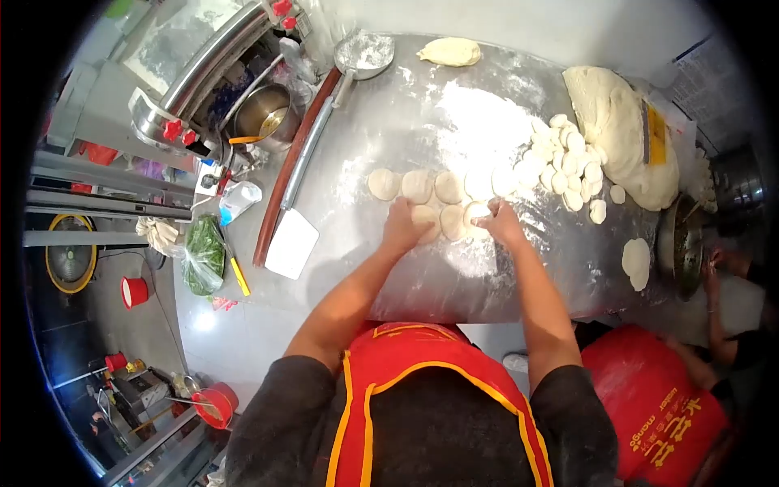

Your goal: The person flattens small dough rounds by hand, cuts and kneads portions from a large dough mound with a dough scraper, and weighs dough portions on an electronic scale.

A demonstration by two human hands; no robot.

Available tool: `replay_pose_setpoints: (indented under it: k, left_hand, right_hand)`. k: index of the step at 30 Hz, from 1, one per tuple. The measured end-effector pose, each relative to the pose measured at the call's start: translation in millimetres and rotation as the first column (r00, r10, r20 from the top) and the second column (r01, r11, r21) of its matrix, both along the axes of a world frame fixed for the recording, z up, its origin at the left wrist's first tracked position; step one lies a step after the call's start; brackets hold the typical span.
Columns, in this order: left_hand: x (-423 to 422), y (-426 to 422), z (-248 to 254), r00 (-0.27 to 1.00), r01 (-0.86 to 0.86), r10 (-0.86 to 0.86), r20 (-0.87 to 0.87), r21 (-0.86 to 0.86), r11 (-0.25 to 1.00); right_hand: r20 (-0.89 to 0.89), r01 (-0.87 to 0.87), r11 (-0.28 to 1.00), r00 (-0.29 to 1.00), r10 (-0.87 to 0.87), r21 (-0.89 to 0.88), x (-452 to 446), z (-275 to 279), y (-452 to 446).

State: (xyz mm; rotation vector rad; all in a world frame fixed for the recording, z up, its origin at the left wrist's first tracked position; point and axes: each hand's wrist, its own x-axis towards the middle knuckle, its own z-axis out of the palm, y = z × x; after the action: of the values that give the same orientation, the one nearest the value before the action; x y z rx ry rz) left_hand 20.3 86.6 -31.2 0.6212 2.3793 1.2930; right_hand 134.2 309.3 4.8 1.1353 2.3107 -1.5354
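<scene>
Flat dough rounds (417,186) lie in two rows on the floured metal table (357,268). At the left end of the nearer row, my left hand (401,229) has its fingers curled at the edge of a dough round (425,217). My right hand (503,226) grips another dough round (476,213) at the right end of that row. Between them lies one more dough round (453,222). Small dough pieces (568,162) are heaped to the right, beside a large mass of dough (613,122).
Left on the table are a wooden rolling pin (297,166), a white scraper (292,245), a flour scoop (364,55) and a metal pot (266,114). A dough lump (449,52) sits at the back. On the right, a co-worker in a red apron (649,406) stands near a metal bowl (680,247).
</scene>
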Motion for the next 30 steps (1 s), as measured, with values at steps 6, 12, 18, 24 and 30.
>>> replay_pose_setpoints:
  k: [6,12,18,24,30]
  left_hand:
    - [14,-13,35,0.947,0.31,-0.32,-0.013,-0.219,0.925]
    - [-37,2,67,0.973,0.23,-0.227,0.04,-0.131,0.964]
    - [-97,33,52,0.912,0.336,-0.259,0.317,-0.218,0.916]
    - [-37,19,48,0.853,0.286,-0.38,-0.359,-0.286,0.914]
    - [-36,0,32,0.988,0.147,-0.152,0.033,0.123,0.981]
  right_hand:
    - [-0.113,-0.209,0.591,0.881,0.46,0.779,26,35,-39]
    - [-0.144,-0.153,0.984,0.976,0.165,0.087,-16,52,15]
    - [0.064,-0.3,0.937,0.954,0.293,0.177,-73,7,53]
    - [-0.075,-0.375,0.749,0.868,0.49,0.546,-38,21,11]
    - [-0.395,-0.102,0.991,0.91,0.129,0.089,-28,57,-14]
